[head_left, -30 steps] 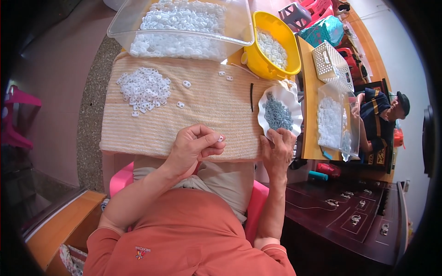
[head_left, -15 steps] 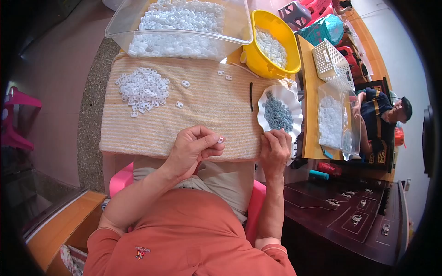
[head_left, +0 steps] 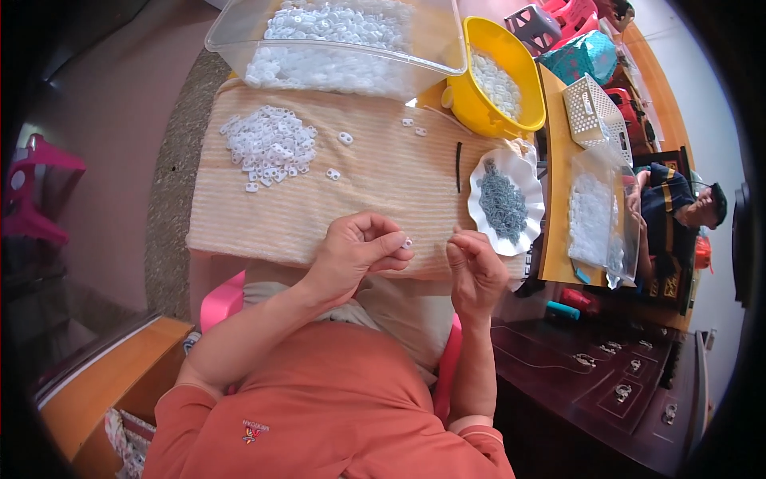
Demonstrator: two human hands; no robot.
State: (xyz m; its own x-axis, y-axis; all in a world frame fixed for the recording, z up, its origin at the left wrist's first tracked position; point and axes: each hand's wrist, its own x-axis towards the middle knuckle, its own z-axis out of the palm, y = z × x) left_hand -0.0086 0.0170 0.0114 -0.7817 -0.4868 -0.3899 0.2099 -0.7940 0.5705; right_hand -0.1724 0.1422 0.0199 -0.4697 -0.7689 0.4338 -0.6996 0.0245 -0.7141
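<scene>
My left hand (head_left: pixel 361 249) pinches a small white plastic piece (head_left: pixel 408 243) between thumb and forefinger, just over the near edge of the towel-covered table (head_left: pixel 383 180). To its right, my right hand (head_left: pixel 479 271) is raised with thumb and fingertips pressed together; whatever sits between them is too small to make out. Beside that hand stands a white wavy-rimmed dish (head_left: pixel 533 177), holding a heap of small grey screw-like pieces (head_left: pixel 503 206). A pile of white two-holed pieces (head_left: pixel 271 144) lies at the table's left, with several loose ones nearby.
A clear bin (head_left: pixel 335 60) of white parts and a yellow tub (head_left: pixel 523 72) of pale parts stand at the far side. A black strip (head_left: pixel 459 168) lies left of the dish. On the right, a person (head_left: pixel 666 195) sits by another clear bin (head_left: pixel 594 219).
My right hand has left the dish's near rim and come closer to my left hand, fingertips pinched. The left hand still holds the white piece. The whole view has shifted slightly.
</scene>
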